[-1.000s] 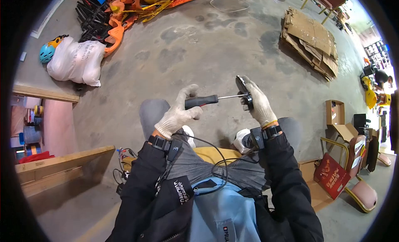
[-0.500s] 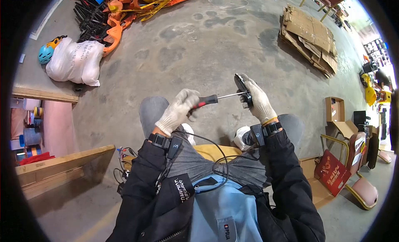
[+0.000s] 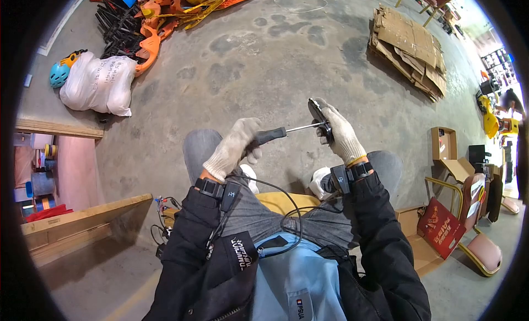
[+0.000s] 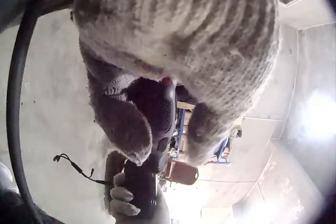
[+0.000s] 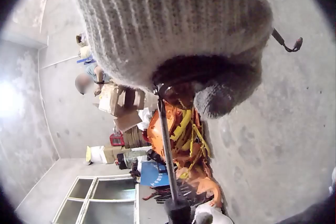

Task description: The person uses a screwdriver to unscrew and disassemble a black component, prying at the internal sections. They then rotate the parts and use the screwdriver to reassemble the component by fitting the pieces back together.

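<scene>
Sitting over a concrete floor [image 3: 264,62], the person works with both gloved hands raised above the knees. The left hand [image 3: 234,147] is curled round the dark handle of a screwdriver [image 3: 275,134], thumb and fingers wrapped about the grip; the left wrist view shows the handle [image 4: 157,113] bedded in the knit palm. The thin steel shaft [image 5: 168,150] runs straight across to the right hand [image 3: 339,133], whose fingers close round a small dark flat part [image 3: 319,118], held on edge with its face turned toward the tip. The tip meets that part just in front of the right fingers.

By its look the part is rigid and light, probably plastic or thin metal, so it should sit firmly in a pinch along its edges; knit gloves may let it twist under the screwdriver's push, and a grip close behind the point of contact seems the safest hold. The screwdriver looks stiff and best taken at the thick ribbed handle, since the narrow bare shaft would give poor purchase.

Well beyond the left hand lie a white sack [image 3: 96,84] and a heap of orange and black parts [image 3: 149,23]. Beyond the right hand is stacked flattened cardboard [image 3: 410,51], with open boxes [image 3: 446,153] to its outer side.
</scene>
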`<act>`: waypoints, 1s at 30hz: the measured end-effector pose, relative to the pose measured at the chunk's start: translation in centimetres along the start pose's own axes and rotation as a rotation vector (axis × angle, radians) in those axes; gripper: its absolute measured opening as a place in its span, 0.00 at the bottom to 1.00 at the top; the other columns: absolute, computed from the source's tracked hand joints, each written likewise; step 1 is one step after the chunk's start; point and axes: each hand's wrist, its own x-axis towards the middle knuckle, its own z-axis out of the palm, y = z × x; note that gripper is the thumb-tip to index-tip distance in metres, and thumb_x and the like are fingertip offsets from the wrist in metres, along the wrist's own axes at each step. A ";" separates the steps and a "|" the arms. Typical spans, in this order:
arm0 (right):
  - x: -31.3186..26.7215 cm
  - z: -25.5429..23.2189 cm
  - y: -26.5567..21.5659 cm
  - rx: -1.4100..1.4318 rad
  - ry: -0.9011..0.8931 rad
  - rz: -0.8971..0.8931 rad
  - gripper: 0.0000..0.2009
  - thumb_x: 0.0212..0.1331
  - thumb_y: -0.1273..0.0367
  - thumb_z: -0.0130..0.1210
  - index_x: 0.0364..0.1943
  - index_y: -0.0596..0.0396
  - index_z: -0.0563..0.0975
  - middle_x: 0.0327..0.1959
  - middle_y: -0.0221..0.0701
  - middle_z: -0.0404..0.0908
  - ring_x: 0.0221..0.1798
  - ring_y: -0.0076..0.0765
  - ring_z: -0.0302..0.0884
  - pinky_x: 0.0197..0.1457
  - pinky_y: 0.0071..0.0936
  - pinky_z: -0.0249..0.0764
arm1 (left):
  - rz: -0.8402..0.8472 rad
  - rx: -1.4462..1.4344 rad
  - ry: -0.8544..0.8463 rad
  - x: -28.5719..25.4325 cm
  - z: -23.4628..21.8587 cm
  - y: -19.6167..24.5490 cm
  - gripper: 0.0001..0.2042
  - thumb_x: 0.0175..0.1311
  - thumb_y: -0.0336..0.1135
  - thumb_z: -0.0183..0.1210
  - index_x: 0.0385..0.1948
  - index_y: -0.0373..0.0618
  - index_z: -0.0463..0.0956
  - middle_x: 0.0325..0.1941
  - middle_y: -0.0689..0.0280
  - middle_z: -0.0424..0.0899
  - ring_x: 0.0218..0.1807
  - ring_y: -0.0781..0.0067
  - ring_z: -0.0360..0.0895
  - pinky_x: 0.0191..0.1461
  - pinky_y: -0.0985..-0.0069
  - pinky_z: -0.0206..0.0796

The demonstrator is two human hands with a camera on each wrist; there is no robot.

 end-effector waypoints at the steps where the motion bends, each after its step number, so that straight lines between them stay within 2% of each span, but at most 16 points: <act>1: -0.4 0.3 -0.3 0.029 0.010 0.008 0.24 0.81 0.57 0.48 0.76 0.45 0.70 0.39 0.29 0.80 0.27 0.21 0.74 0.25 0.21 0.73 | 0.168 0.160 0.085 -0.1 0.9 -0.5 0.24 0.78 0.41 0.60 0.68 0.37 0.67 0.48 0.62 0.79 0.33 0.76 0.81 0.36 0.76 0.78; 2: -0.5 0.4 -0.6 0.057 0.018 0.012 0.24 0.80 0.57 0.48 0.75 0.47 0.72 0.38 0.26 0.79 0.28 0.19 0.73 0.27 0.21 0.73 | 0.341 0.320 0.169 -0.1 1.3 -0.7 0.24 0.79 0.43 0.59 0.67 0.37 0.68 0.46 0.62 0.79 0.32 0.76 0.81 0.36 0.76 0.78; 3: -0.3 0.4 -0.6 0.058 0.020 0.008 0.24 0.80 0.57 0.48 0.75 0.47 0.72 0.38 0.26 0.79 0.28 0.19 0.73 0.27 0.21 0.73 | 0.343 0.321 0.166 0.0 1.3 -0.5 0.24 0.79 0.43 0.59 0.67 0.37 0.68 0.46 0.62 0.79 0.32 0.76 0.81 0.36 0.76 0.78; 5: 0.0 0.3 -0.4 0.075 0.022 0.033 0.24 0.82 0.57 0.48 0.77 0.44 0.69 0.39 0.32 0.81 0.26 0.23 0.75 0.23 0.21 0.72 | 0.223 0.217 0.131 -0.2 1.5 0.0 0.24 0.78 0.42 0.60 0.67 0.37 0.68 0.47 0.61 0.79 0.33 0.75 0.81 0.37 0.76 0.79; 6: 0.0 0.2 -0.2 0.077 0.024 0.031 0.24 0.82 0.57 0.48 0.77 0.44 0.69 0.39 0.32 0.81 0.26 0.23 0.75 0.23 0.21 0.72 | 0.059 0.152 0.133 -0.2 0.9 1.0 0.26 0.73 0.36 0.63 0.68 0.36 0.66 0.52 0.57 0.78 0.40 0.74 0.82 0.40 0.76 0.79; 9: 0.0 0.1 -0.1 -0.022 -0.017 -0.015 0.24 0.81 0.57 0.48 0.77 0.45 0.69 0.39 0.31 0.81 0.26 0.23 0.74 0.23 0.21 0.72 | -0.051 0.037 -0.034 0.7 -2.3 -0.3 0.27 0.72 0.34 0.63 0.68 0.36 0.66 0.54 0.54 0.77 0.41 0.73 0.82 0.41 0.76 0.79; 10: 0.0 0.1 0.0 -0.003 -0.005 -0.013 0.24 0.81 0.57 0.48 0.77 0.44 0.69 0.39 0.31 0.81 0.26 0.22 0.74 0.23 0.21 0.72 | -0.051 0.038 -0.035 0.5 -1.5 -0.3 0.27 0.72 0.34 0.63 0.68 0.36 0.66 0.54 0.54 0.77 0.41 0.73 0.82 0.41 0.76 0.79; 12: -0.1 0.0 0.1 0.015 0.011 -0.014 0.24 0.81 0.57 0.49 0.77 0.44 0.69 0.39 0.31 0.81 0.26 0.22 0.74 0.23 0.21 0.72 | 0.217 0.280 0.139 -0.1 1.0 -0.2 0.24 0.78 0.43 0.59 0.66 0.36 0.70 0.47 0.56 0.81 0.34 0.73 0.82 0.37 0.76 0.79; 16: 0.1 -0.1 -0.1 0.058 0.035 0.013 0.24 0.81 0.56 0.49 0.76 0.44 0.70 0.40 0.32 0.81 0.26 0.22 0.75 0.23 0.21 0.71 | 0.330 0.302 0.169 -0.4 1.5 -0.2 0.24 0.77 0.46 0.59 0.65 0.37 0.72 0.44 0.59 0.82 0.33 0.74 0.82 0.36 0.76 0.79; 18: -0.1 0.1 0.0 0.068 0.039 0.021 0.24 0.81 0.56 0.49 0.76 0.44 0.70 0.40 0.32 0.82 0.26 0.22 0.75 0.23 0.21 0.71 | 0.033 0.198 0.065 -0.4 0.4 1.0 0.26 0.72 0.42 0.63 0.65 0.36 0.71 0.49 0.60 0.82 0.38 0.76 0.82 0.37 0.76 0.79; 21: 0.0 0.1 0.0 0.022 0.032 0.006 0.24 0.82 0.56 0.48 0.76 0.44 0.70 0.40 0.33 0.82 0.26 0.22 0.75 0.23 0.20 0.71 | -0.081 0.122 -0.045 1.0 -2.2 -0.9 0.28 0.67 0.36 0.66 0.66 0.38 0.69 0.54 0.61 0.79 0.39 0.79 0.79 0.36 0.77 0.76; 22: 0.2 -0.1 0.2 0.013 0.019 -0.006 0.24 0.82 0.56 0.48 0.76 0.44 0.70 0.40 0.33 0.82 0.26 0.22 0.75 0.23 0.20 0.71 | -0.080 0.123 -0.045 0.6 -1.3 -0.3 0.28 0.67 0.36 0.66 0.66 0.38 0.69 0.54 0.61 0.79 0.39 0.79 0.79 0.36 0.77 0.76; 24: 0.1 -0.1 0.3 0.004 0.008 -0.018 0.24 0.82 0.56 0.47 0.76 0.44 0.70 0.40 0.33 0.82 0.25 0.22 0.74 0.23 0.20 0.71 | 0.083 0.399 0.045 -0.9 1.3 1.0 0.26 0.68 0.37 0.66 0.65 0.38 0.70 0.52 0.63 0.79 0.35 0.80 0.75 0.34 0.78 0.73; 27: -0.1 0.0 0.1 0.034 0.003 -0.027 0.24 0.82 0.56 0.47 0.76 0.45 0.70 0.40 0.33 0.82 0.25 0.22 0.74 0.23 0.20 0.71 | 0.214 0.376 0.064 -0.7 0.9 -0.2 0.26 0.67 0.36 0.66 0.65 0.39 0.70 0.52 0.64 0.78 0.34 0.82 0.72 0.34 0.79 0.70; 29: 0.2 -0.1 0.3 0.046 0.001 -0.044 0.25 0.81 0.56 0.47 0.76 0.45 0.70 0.40 0.32 0.81 0.25 0.21 0.74 0.22 0.20 0.70 | 0.260 0.412 0.077 -0.3 0.7 -0.1 0.22 0.72 0.41 0.63 0.62 0.40 0.73 0.48 0.64 0.80 0.32 0.82 0.75 0.34 0.78 0.72; 30: 0.7 -0.5 0.8 0.041 -0.011 -0.045 0.25 0.80 0.56 0.48 0.77 0.44 0.69 0.40 0.31 0.81 0.25 0.20 0.73 0.21 0.20 0.70 | 0.158 0.325 0.077 -0.4 0.7 0.4 0.20 0.75 0.44 0.60 0.61 0.41 0.74 0.45 0.64 0.82 0.31 0.82 0.76 0.34 0.78 0.72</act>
